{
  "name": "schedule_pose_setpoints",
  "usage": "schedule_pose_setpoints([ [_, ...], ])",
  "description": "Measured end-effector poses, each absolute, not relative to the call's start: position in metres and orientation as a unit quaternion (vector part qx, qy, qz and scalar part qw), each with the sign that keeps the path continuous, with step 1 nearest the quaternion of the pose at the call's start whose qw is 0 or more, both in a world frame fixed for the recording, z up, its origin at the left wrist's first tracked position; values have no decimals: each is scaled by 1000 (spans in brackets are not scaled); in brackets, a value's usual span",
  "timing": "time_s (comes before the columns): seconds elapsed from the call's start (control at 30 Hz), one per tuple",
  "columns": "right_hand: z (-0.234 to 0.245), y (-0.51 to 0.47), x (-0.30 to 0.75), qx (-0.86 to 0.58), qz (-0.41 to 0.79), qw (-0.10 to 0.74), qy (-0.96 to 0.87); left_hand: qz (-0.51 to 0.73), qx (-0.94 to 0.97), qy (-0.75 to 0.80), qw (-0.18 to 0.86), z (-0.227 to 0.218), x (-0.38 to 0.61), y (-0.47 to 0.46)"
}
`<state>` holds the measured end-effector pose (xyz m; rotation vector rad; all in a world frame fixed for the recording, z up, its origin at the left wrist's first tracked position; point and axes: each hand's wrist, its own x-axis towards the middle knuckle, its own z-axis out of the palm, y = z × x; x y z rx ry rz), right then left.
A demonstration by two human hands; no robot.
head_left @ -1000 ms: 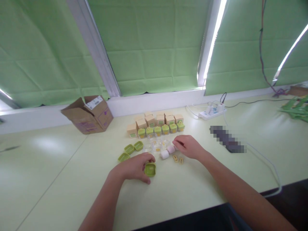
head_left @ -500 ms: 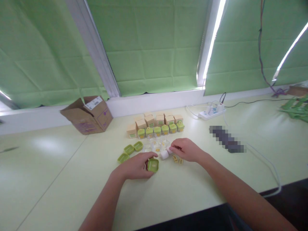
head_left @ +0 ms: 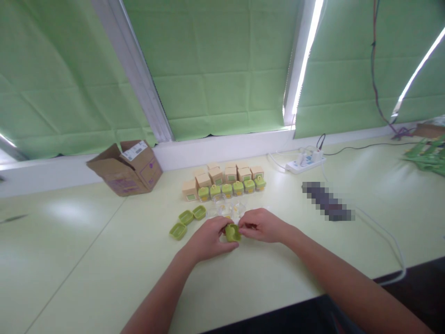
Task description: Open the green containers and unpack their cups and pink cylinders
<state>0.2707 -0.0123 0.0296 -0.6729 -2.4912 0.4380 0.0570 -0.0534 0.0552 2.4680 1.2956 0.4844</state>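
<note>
**A:** Where's the lid?

**B:** The green lid (head_left: 232, 232) sits just above the table (head_left: 86, 260), midway along and nearer the front edge, between both hands. The left hand (head_left: 208, 239) curls round its left side, with thumb and fingers closed on it. The right hand (head_left: 262, 226) pinches the right edge with its fingers bent tight. I can't tell whether that hand hides anything more.

**A:** What could go wrong?

**B:** Only fingertips hold it, so I'd judge a slip could drop it onto the clear cups (head_left: 225, 209) just behind. That could knock them into the row of jars (head_left: 229, 189). The spare lids (head_left: 187, 222) lie apart to the left, so they look safe.

**A:** Any writing?

**B:** The carton (head_left: 127, 167) near the back edge, left of the jars, has a white label and purple print. The tan boxes (head_left: 222, 175) carry small green labels. All of it is too blurred to read.
</note>
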Motion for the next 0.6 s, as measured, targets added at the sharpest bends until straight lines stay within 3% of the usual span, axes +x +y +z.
schedule_pose_setpoints([
  [0.6, 19, -10, 264, -260, 77, 213, -939, 200, 836, 475, 188, 51, 68, -56],
])
